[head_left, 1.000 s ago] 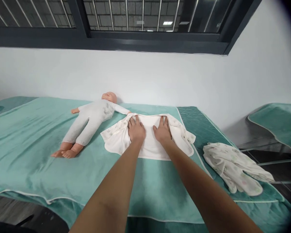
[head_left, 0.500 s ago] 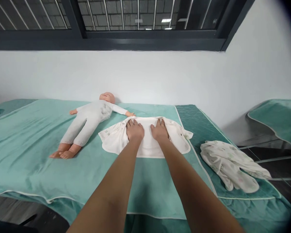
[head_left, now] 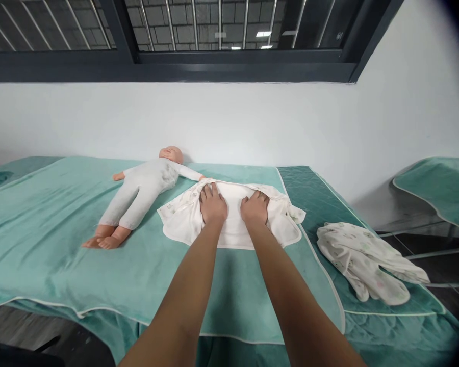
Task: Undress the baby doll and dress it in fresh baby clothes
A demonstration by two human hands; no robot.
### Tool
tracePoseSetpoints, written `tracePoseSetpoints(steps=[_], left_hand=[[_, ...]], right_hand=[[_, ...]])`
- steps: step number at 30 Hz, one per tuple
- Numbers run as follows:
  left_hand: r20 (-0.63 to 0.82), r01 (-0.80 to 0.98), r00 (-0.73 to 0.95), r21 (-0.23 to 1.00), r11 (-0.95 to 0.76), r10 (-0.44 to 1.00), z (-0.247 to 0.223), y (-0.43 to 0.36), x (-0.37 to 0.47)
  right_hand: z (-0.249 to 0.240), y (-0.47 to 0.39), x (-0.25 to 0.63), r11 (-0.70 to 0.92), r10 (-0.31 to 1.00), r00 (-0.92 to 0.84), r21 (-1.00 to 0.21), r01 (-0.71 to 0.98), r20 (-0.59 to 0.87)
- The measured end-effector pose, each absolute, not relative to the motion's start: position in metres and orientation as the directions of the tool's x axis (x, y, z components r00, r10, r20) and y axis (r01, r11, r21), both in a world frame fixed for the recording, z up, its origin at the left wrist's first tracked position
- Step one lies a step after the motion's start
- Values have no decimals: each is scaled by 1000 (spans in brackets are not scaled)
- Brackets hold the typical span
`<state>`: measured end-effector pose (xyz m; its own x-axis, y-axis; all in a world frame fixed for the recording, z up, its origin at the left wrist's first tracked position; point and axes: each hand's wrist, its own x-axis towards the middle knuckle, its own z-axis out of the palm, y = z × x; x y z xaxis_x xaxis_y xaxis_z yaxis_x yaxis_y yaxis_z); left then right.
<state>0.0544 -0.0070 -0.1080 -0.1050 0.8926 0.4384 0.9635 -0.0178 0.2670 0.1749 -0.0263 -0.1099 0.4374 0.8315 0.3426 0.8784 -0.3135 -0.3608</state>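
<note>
A white baby shirt (head_left: 235,232) lies spread open on the green sheet, its inner side facing up and a small print showing at its edges. My left hand (head_left: 213,206) rests on the shirt's left part, fingers stretched toward the upper edge. On the right part, my right hand (head_left: 254,208) has its fingers curled in at the fold of cloth below the upper edge; the fingertips are partly hidden. A baby doll (head_left: 147,186) in a white bodysuit lies face up to the left, one hand close to the shirt's upper left corner.
Printed baby clothing (head_left: 367,260) lies crumpled on the darker green quilted cover (head_left: 302,191) at the right. The light green sheet (head_left: 61,219) spreads beneath the doll. Behind stands a white wall (head_left: 229,122) under a dark window frame (head_left: 237,66). A green-covered chair (head_left: 439,183) is at far right.
My right hand's fingers have gone from lying flat to curling into the cloth. The shirt's upper left edge has risen slightly and now covers part of the doll's hand.
</note>
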Motion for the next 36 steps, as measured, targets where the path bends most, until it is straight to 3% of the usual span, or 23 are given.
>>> tracePoseSetpoints(steps=[7,13,18,24,26,28,30,31,34,36], left_hand=[[439,952,-95,304,-48,893,-110,-7,53],[352,962,-94,275,-6,931,-112,-1,53],[337,961,-99,277,1,936,-112,1,54],[347,965,-85,261,-10,934,-112,1,52],[356,965,-93,261,-4,930,-114,1,52],[362,966,-100,260,2,927,-114,2,53],[367,966,-104,258,6,924,-115,2,54],[368,966,-106,258,8,924,-115,2,54],[368,968,-108,252,13,924,-114,2,55],[367,969,-106,246,14,924,-113,2,55]], right_hand=[[-109,-24,175,-272,856,369,-292,917,361],[-105,-23,173,-226,911,283,-212,951,298],[-96,-30,149,-67,959,102,-138,988,263],[-72,-59,172,230,940,-176,-162,960,292],[-66,-66,213,189,932,-116,-187,964,344],[-66,-70,263,-3,917,106,-259,966,384],[-73,-72,311,-298,874,388,-307,904,293],[-78,-72,331,-404,862,474,-321,857,179],[-94,-70,366,-456,862,505,-352,818,56],[-101,-64,374,-422,875,481,-402,812,52]])
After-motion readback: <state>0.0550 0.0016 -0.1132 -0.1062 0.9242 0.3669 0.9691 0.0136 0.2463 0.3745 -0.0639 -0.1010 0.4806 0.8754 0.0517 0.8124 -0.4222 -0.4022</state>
